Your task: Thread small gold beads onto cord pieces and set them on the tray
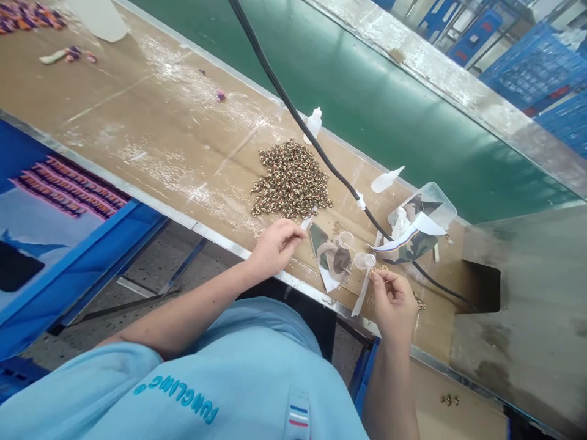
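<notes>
My left hand (277,247) hovers over the table's front edge, thumb and forefinger closed together; whatever they pinch is too small to see. Just beyond it lies a large pile of small gold-and-brown ring-like pieces (293,180). My right hand (394,299) is also in a pinch, its fingertips beside a few small gold pieces (380,269); what it grips I cannot make out. Between the hands rest a crumpled camouflage cloth (334,260) and a small clear round dish (364,261). A whitish strip (361,296) runs down toward the table edge.
White squeeze bottles (314,125) stand and lie near the back edge. A black cable (293,110) crosses above the table. On the right are a clear plastic box (444,205) with cloth and a metal housing (527,293). Behind runs a green belt (367,110).
</notes>
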`<state>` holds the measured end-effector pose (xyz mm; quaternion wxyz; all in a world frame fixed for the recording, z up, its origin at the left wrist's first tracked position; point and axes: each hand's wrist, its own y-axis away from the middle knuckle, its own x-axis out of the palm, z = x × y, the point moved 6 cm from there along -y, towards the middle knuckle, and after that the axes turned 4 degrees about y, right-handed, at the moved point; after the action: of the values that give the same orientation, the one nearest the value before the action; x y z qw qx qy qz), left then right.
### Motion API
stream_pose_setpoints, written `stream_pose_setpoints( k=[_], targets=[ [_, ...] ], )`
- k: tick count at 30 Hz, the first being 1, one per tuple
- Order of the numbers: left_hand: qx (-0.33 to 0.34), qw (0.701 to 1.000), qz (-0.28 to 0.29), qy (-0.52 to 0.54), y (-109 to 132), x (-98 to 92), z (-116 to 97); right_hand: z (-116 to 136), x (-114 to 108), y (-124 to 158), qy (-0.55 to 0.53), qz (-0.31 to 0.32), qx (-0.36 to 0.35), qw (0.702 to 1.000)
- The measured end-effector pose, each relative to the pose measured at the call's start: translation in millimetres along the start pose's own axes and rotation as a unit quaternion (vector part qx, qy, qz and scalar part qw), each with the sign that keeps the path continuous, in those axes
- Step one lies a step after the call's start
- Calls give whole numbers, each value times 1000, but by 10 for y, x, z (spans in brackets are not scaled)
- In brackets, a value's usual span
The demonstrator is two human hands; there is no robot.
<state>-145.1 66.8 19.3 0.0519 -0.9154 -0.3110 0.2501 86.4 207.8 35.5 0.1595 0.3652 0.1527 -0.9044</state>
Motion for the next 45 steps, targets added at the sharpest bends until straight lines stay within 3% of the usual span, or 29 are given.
stream_pose_setpoints(
  k=[5, 9, 12, 24, 45],
  targets=[
    [21, 992, 46, 113, 113, 351, -115, 195, -71, -72, 164, -36, -163, 972],
    [11, 990, 42, 135, 132, 389, -86, 276, -52, -98, 235, -30, -254, 938],
    [2, 989, 44, 139, 131, 371, -72, 335, -33, -108, 257, -18, -284, 923],
    [6, 990, 45, 135, 139, 369, -85, 472, 23, -118, 328, -7, -340, 881],
    [4, 991, 52, 124, 152, 387, -70, 479, 23, -115, 344, -3, -333, 878]
  ],
)
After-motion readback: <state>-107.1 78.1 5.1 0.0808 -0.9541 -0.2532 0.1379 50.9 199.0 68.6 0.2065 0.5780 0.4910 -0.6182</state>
